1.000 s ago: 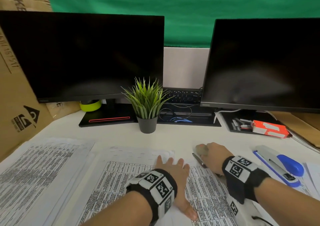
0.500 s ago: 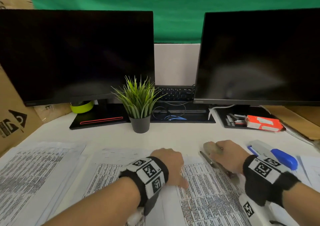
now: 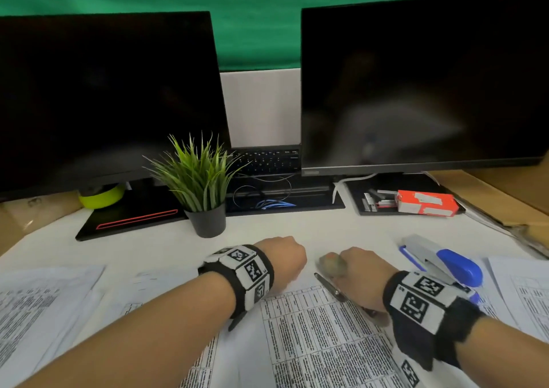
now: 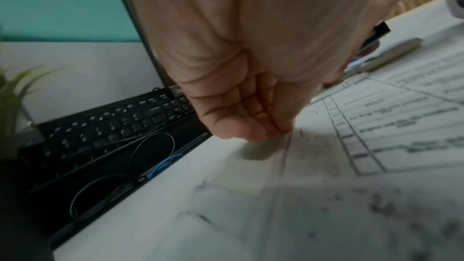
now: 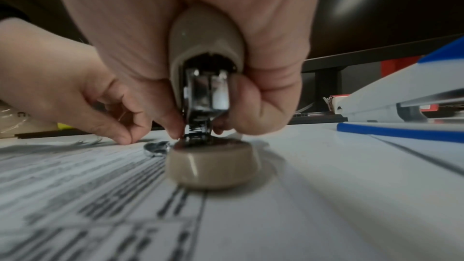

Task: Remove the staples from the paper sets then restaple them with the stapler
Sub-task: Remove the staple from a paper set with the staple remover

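At the sheet's far corner, the right hand [image 5: 200,47] squeezes the remover [image 5: 206,78] upright on the paper [image 3: 312,343], while the left hand [image 3: 282,257], fingers curled, pinches the edge just left of it; stapler [image 3: 445,262] lies right.

The staple remover [image 5: 208,90] pairs smooth, glossy beige plastic grips with bright chromed metal inside. Under it the paper set [image 3: 320,337] is thin matt white paper printed with grey tables. The stapler [image 3: 442,261], at three o'clock from the remover, has a smooth plastic shell in pale grey and shiny blue. The desk [image 3: 297,227] looks smooth, matt white. Both monitors [image 3: 416,84] have dark screens with faint reflections. The wristbands [image 3: 246,271] look like black cloth.
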The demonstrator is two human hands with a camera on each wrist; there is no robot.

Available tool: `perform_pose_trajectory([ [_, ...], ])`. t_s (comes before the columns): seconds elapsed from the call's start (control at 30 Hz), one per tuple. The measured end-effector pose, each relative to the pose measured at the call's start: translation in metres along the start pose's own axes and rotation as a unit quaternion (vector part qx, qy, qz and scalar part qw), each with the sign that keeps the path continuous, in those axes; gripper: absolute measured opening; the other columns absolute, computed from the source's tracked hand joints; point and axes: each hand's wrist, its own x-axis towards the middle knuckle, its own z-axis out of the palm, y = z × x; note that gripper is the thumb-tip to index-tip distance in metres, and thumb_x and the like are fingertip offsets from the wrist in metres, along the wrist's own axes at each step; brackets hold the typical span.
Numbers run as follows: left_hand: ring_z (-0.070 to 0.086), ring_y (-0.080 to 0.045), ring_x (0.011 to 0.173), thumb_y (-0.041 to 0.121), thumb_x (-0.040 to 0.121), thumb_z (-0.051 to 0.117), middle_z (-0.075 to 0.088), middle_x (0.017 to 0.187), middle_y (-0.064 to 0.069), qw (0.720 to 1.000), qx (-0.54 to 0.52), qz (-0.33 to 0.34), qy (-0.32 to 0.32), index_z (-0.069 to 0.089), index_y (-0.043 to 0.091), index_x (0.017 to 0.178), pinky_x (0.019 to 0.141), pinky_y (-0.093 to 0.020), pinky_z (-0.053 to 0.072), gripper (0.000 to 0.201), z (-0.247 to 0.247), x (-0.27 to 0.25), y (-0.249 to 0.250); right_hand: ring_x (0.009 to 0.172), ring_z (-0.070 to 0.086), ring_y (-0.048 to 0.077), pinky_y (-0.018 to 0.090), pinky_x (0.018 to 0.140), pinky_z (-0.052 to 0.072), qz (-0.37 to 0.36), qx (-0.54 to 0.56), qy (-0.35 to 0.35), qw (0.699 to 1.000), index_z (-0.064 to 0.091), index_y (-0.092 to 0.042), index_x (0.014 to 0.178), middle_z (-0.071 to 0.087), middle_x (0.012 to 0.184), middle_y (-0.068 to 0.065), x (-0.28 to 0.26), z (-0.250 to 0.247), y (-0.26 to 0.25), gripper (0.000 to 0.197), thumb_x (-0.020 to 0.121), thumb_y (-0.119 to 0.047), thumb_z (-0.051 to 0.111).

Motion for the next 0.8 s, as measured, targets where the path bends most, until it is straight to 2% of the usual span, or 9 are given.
perform_pose_trajectory([
  [0.1,0.057,-0.025,0.089,0.008,0.094,0.050,0.058,0.108,-0.009,0.999,0.039,0.021,-0.010,0.059,0.009,0.105,0.072,-0.032,0.045,0.015,0.003,0.000,0.001,0.082,0.059,0.020,0.027,0.063,0.042,-0.001,0.002,-0.004,1.000,0.054,-0.018,0.089,0.061,0.089,0.000,-0.002,0.001,0.000,0.020,0.089,-0.033,0.040],
  [0.27,0.055,-0.026,0.098,0.013,0.098,0.040,0.055,0.112,-0.012,0.999,-0.013,0.033,-0.007,0.052,0.006,0.113,0.082,-0.032,0.046,0.020,0.009,-0.003,-0.001,0.085,0.059,0.021,0.029,0.073,0.045,0.000,0.001,-0.001,1.000,0.053,-0.018,0.094,0.060,0.092,0.000,-0.005,0.002,-0.002,0.020,0.091,-0.034,0.042],
  [0.3,0.054,-0.025,0.096,0.011,0.098,0.039,0.055,0.109,-0.011,0.999,-0.031,0.036,-0.001,0.051,0.005,0.112,0.081,-0.028,0.045,0.019,0.009,-0.005,-0.002,0.086,0.058,0.021,0.029,0.075,0.045,0.004,0.000,-0.001,1.000,0.054,-0.018,0.097,0.061,0.095,0.001,-0.005,0.002,-0.002,0.019,0.090,-0.033,0.043],
  [0.37,0.049,-0.023,0.089,0.002,0.095,0.040,0.049,0.098,-0.006,0.998,-0.056,0.040,0.013,0.048,0.006,0.110,0.067,-0.016,0.037,0.017,0.009,-0.010,-0.002,0.091,0.059,0.022,0.030,0.079,0.047,0.008,-0.006,-0.003,1.000,0.053,-0.017,0.105,0.061,0.102,0.003,-0.005,0.002,-0.002,0.023,0.090,-0.032,0.045],
  [0.4,0.049,-0.023,0.090,-0.003,0.092,0.042,0.048,0.098,-0.005,0.997,-0.067,0.038,0.014,0.046,0.007,0.109,0.064,-0.016,0.034,0.021,0.008,-0.013,-0.001,0.094,0.059,0.023,0.030,0.082,0.047,0.007,-0.009,-0.005,1.000,0.053,-0.017,0.106,0.060,0.105,0.004,-0.006,0.001,-0.003,0.025,0.090,-0.033,0.044],
  [0.5,0.052,-0.026,0.106,-0.010,0.084,0.051,0.050,0.118,-0.008,0.997,-0.072,0.037,0.008,0.047,0.007,0.117,0.076,-0.023,0.035,0.037,0.006,-0.012,0.004,0.097,0.057,0.024,0.033,0.085,0.047,-0.020,-0.026,-0.021,0.999,0.047,-0.019,0.100,0.056,0.106,0.005,-0.014,-0.003,-0.010,0.018,0.094,-0.034,0.039],
  [0.67,0.047,-0.023,0.114,-0.013,0.081,0.047,0.048,0.124,-0.005,0.992,-0.110,0.055,0.029,0.050,0.010,0.118,0.086,-0.025,0.037,0.044,0.009,-0.009,0.005,0.103,0.055,0.027,0.037,0.091,0.047,-0.046,-0.049,-0.023,0.997,0.037,-0.022,0.090,0.052,0.111,0.008,-0.024,-0.009,-0.018,0.005,0.095,-0.024,0.037],
  [0.73,0.047,-0.020,0.103,-0.017,0.076,0.044,0.049,0.111,-0.002,0.984,-0.156,0.068,0.050,0.052,0.014,0.101,0.082,-0.021,0.036,0.041,0.006,-0.013,0.005,0.103,0.055,0.026,0.036,0.091,0.047,-0.040,-0.040,-0.020,0.998,0.038,-0.022,0.089,0.053,0.110,0.007,-0.024,-0.009,-0.017,0.007,0.095,-0.023,0.037],
  [0.8,0.040,-0.016,0.085,-0.019,0.071,0.040,0.041,0.093,0.002,0.975,-0.194,0.069,0.078,0.037,0.019,0.078,0.073,-0.021,0.034,0.038,-0.001,-0.019,0.000,0.105,0.055,0.026,0.037,0.094,0.045,-0.037,-0.038,-0.027,0.998,0.043,-0.018,0.093,0.054,0.113,0.007,-0.027,-0.011,-0.018,0.014,0.097,-0.030,0.037],
])
